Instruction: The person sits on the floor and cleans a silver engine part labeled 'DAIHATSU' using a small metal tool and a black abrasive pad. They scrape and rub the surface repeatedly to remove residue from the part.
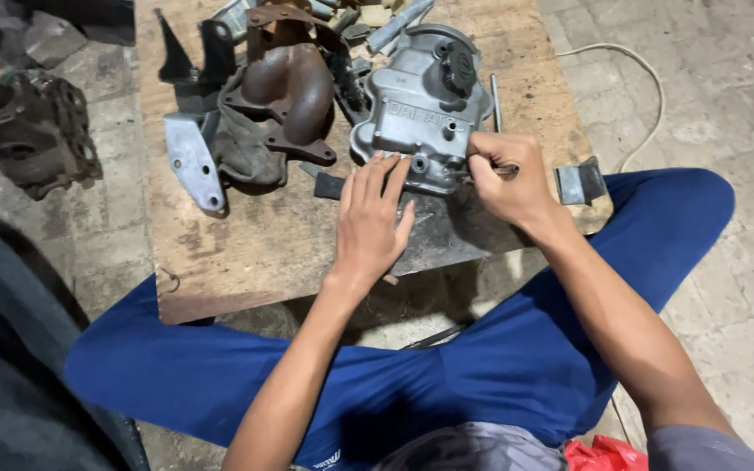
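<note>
A grey cast-metal engine cover [425, 100] with a black round cap lies on a low wooden board [246, 235]. My left hand [373, 218] lies flat, fingers spread, its fingertips touching the cover's near edge. My right hand [503, 174] is closed in a fist at the cover's near right corner, gripping a small thin tool whose tip barely shows. I sit cross-legged in blue trousers behind the board.
A rusty brown exhaust manifold [294, 87], a grey rag, a silver bracket [192, 161] and black brackets lie on the board's left half. A metal rod [496, 103] and a small plate [579, 181] sit right of the cover. An engine block [23, 131] rests on the tiled floor at left; a white cable [639, 78] runs at right.
</note>
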